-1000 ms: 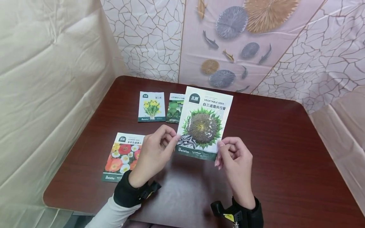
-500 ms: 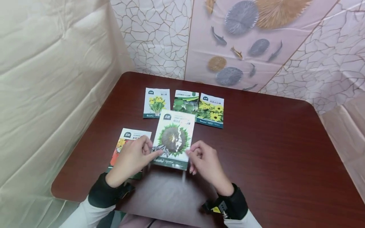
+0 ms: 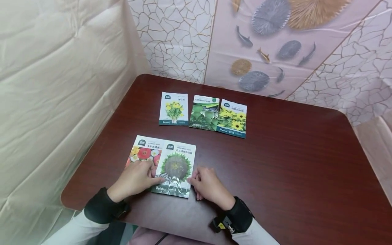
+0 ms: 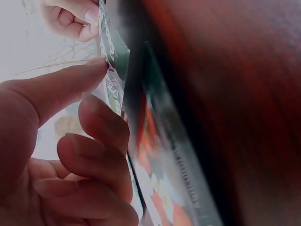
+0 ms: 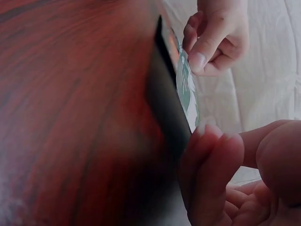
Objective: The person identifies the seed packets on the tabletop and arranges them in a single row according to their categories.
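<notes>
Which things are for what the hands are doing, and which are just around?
Probably for the job:
left hand
right hand
held sunflower packet
poppy packet
dandelion packet
green packet
yellow sunflower packet

Just around:
curtain
backdrop
left wristband
right wristband

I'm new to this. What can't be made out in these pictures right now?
- Head view: much of the lower part of the red-flower packet, hidden by the left hand and the sunflower-head packet.
- Head view: the fine print on the green packet, too small.
- Left wrist view: the red-flower packet's lettering, blurred.
- Right wrist view: the sunflower-head packet's picture, too slanted.
- Head view: the golden disc, cut off by the top edge.
</notes>
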Motion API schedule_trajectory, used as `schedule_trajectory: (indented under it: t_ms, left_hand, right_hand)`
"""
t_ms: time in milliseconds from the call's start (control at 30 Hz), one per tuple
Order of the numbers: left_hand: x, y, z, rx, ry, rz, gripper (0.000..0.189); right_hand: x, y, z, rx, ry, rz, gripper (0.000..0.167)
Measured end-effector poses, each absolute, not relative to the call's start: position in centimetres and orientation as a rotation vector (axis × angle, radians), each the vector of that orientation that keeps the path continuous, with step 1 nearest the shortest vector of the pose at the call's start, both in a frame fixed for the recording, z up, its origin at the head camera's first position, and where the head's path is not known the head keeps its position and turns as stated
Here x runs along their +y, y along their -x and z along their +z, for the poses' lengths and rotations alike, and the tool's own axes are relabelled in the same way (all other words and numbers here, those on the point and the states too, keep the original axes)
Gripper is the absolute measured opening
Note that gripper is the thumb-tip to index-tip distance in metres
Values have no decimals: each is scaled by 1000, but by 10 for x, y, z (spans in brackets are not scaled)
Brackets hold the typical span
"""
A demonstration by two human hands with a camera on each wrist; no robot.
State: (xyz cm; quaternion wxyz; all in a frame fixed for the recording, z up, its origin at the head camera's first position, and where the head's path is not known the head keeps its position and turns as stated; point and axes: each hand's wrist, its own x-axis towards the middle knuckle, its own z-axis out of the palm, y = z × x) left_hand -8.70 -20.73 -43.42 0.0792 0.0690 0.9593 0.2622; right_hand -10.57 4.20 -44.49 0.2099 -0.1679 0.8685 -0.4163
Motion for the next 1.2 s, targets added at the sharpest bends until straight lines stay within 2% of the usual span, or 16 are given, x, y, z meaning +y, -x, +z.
schedule_trajectory:
  t_ms: [333,600,733,900,1033,1200]
  left_hand:
    - [-209,88,-439,2874,-206,758,41]
    - [-202,100,-407,3079,-356,794,32]
    - [-185,106,-382,3146,-453,918,28]
    - [-158,108,-358,3126,-520,1189,24]
    - [-143,107,-353,3042,-505,1405,21]
    - [-133,105,-359,2923,-434,1570,17]
  right_hand:
    - [42,109,-449,2474,469,-1086,21]
    - [65,114,-419,2492,380,-1349,20]
    - [86,111,-395,2499,389,-1573,23]
    - [118,101,-370,2560,416,-1891,15]
    - [140,90,-362,2641,349,-2002,11]
    - [158,81,-366,2618,211,-2038,13]
